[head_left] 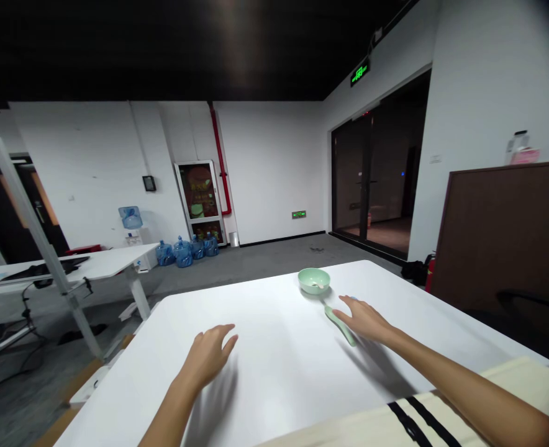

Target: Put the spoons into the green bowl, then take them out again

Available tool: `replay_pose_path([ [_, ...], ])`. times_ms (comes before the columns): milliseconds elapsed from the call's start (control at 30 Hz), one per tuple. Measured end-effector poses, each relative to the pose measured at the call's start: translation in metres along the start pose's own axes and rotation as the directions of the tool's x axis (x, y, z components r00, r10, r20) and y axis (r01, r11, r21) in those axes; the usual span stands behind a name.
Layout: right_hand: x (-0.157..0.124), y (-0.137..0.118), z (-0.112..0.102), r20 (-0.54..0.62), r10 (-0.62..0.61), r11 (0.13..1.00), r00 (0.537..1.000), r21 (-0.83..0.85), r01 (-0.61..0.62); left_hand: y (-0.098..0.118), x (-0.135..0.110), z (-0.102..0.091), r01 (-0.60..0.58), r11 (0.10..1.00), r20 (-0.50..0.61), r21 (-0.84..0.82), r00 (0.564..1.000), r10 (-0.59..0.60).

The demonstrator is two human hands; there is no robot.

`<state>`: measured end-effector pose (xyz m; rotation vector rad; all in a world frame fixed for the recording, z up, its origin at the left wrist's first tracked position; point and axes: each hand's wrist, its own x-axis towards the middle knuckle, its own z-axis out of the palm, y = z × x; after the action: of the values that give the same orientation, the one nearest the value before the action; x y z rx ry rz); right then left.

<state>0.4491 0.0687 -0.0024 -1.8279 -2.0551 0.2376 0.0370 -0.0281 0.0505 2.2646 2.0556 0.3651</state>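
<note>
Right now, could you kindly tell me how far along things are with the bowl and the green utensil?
Already in place: the bowl stands upright on the table, something pale inside. In hand: the right hand lies over the green utensil, with no clear grip. Left: the utensil lies outside the bowl, and the left hand is open and empty.

The right hand (362, 320) is hovering open over a pale green ceramic spoon (341, 326), its fingers spreading across the handle, though whether they are touching it cannot be told. Just ahead of that hand, a pale green bowl (313, 280) is sitting on the white table (274, 397), with something pale lying inside. The left hand (208, 357) is hanging open above the tabletop, holding nothing, well apart from the spoon. Below the right forearm, a cream cloth with black stripes (418, 413) is lying along the table's near edge.
</note>
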Motion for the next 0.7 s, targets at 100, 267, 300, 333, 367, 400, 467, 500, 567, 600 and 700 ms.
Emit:
replay_pose_path([
  [100,0.000,0.000,-0.001,-0.001,0.006,1.000,1.000,0.018,-0.006,0.000,0.000,0.000,-0.001,1.000,-0.006,-0.003,1.000,0.001],
  [267,0.000,-0.004,-0.005,0.002,0.020,0.999,1.000,0.039,-0.020,0.002,0.000,-0.001,0.004,1.000,0.006,0.006,1.000,-0.004],
  [300,0.000,-0.006,-0.006,-0.002,0.022,0.999,1.000,0.037,-0.022,0.002,0.000,-0.002,0.004,1.000,0.007,0.005,1.000,-0.005],
  [333,0.000,-0.008,-0.008,-0.005,0.020,0.999,1.000,0.036,-0.020,0.002,-0.001,-0.002,0.004,1.000,0.006,0.002,1.000,-0.004],
  [367,0.000,-0.010,-0.010,-0.007,0.016,0.999,1.000,0.033,-0.016,0.002,-0.001,-0.002,0.004,1.000,0.005,-0.002,1.000,-0.004],
  [400,0.001,-0.012,-0.012,-0.010,0.013,0.999,1.000,0.030,-0.012,0.002,-0.001,-0.002,0.002,1.000,0.003,-0.005,1.000,-0.002],
  [467,0.005,-0.015,-0.017,-0.018,0.009,1.000,1.000,0.016,-0.008,0.002,-0.001,-0.002,0.000,1.000,-0.003,-0.009,1.000,0.000],
  [500,0.009,-0.016,-0.020,-0.025,0.010,1.000,1.000,0.008,-0.009,0.002,-0.001,-0.002,0.000,1.000,-0.005,-0.010,1.000,0.000],
  [567,0.020,-0.018,-0.026,-0.042,0.011,1.000,0.999,-0.011,-0.011,0.002,-0.002,-0.001,0.000,1.000,-0.008,-0.013,1.000,0.000],
  [600,0.028,-0.019,-0.029,-0.048,0.010,1.000,0.999,-0.020,-0.011,0.002,-0.002,-0.001,0.001,1.000,-0.008,-0.015,1.000,-0.001],
  [700,0.055,-0.024,-0.038,-0.063,0.025,0.999,0.998,-0.045,-0.028,0.001,-0.002,0.000,0.007,1.000,-0.009,-0.019,1.000,-0.008],
])
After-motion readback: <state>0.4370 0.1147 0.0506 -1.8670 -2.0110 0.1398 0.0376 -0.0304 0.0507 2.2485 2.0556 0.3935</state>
